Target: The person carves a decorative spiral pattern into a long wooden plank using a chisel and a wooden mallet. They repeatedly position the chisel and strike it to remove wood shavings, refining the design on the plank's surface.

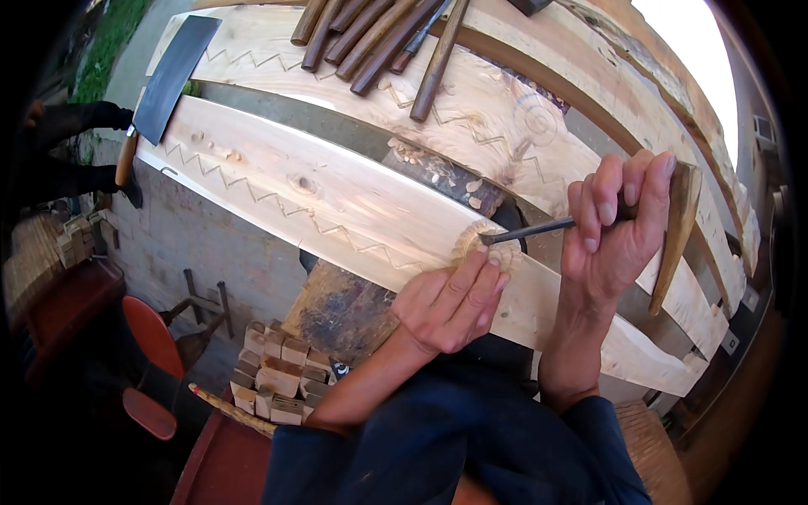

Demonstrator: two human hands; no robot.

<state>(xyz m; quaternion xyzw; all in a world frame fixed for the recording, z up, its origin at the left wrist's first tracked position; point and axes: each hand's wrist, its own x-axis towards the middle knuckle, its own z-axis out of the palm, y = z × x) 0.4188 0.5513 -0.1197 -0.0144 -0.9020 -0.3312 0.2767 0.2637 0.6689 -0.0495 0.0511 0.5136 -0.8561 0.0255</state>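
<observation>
A pale wooden plank point(278, 177) lies across in front of me, with a zigzag line cut along it and a round carved rosette point(465, 239) near its right part. My right hand point(619, 206) is wrapped round a long dark-shafted chisel point(539, 227), held at a low slant. The chisel's tip meets the rosette. Beside that tip, the fingers of my left hand point(450, 303) are pressed together round the blade's end; its thumb is mostly hidden. A tapered wooden piece point(676, 244) is just right of my right hand; whether I touch it cannot be told.
Several wooden-handled tools point(370, 38) lie on a second zigzag-carved plank point(497, 109) beyond. A broad-bladed cleaver point(175, 80) lies at the far left end. Wood shavings point(438, 172) sit between planks. Below left are stacked wood blocks point(282, 370) and a red chair point(153, 337).
</observation>
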